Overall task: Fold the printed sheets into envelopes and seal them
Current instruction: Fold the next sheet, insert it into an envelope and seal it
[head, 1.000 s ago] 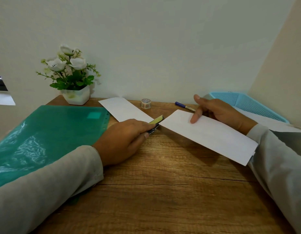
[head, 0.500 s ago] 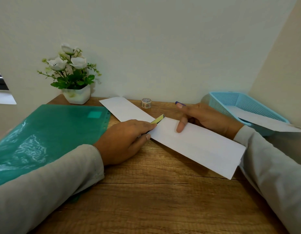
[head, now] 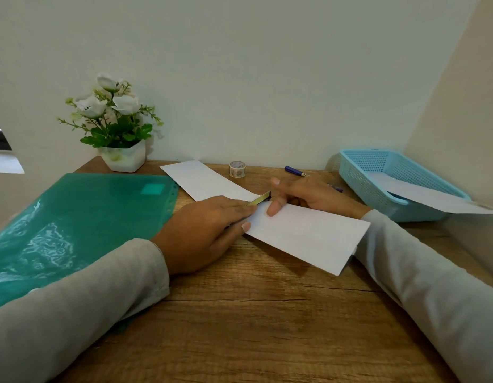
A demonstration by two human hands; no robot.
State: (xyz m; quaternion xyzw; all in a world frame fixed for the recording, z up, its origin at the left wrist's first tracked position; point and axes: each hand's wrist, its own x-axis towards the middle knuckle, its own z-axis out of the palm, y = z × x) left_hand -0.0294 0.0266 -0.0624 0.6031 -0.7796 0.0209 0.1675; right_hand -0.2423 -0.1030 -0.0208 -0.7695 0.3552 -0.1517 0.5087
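Note:
A white folded sheet (head: 306,239) lies slanted on the wooden desk (head: 253,322) in front of me. My right hand (head: 309,196) rests on its far left end, index finger pressed down on the paper. My left hand (head: 206,230) is closed around a slim yellow-green tool (head: 259,199) whose dark tip pokes out at the sheet's left end, thumb touching the paper's edge. A second folded white sheet (head: 204,179) lies behind my left hand. A small roll of patterned tape (head: 237,169) stands near the wall.
A green plastic folder (head: 74,225) covers the desk's left side. A white pot of artificial flowers (head: 121,150) stands at the back left. A blue pen (head: 295,171) lies near the wall. A blue mesh basket (head: 383,183) at right holds a white sheet (head: 433,197).
My right hand has brought the folded sheet down and leftward until its end meets my left hand and the tool. My left hand has stayed in place.

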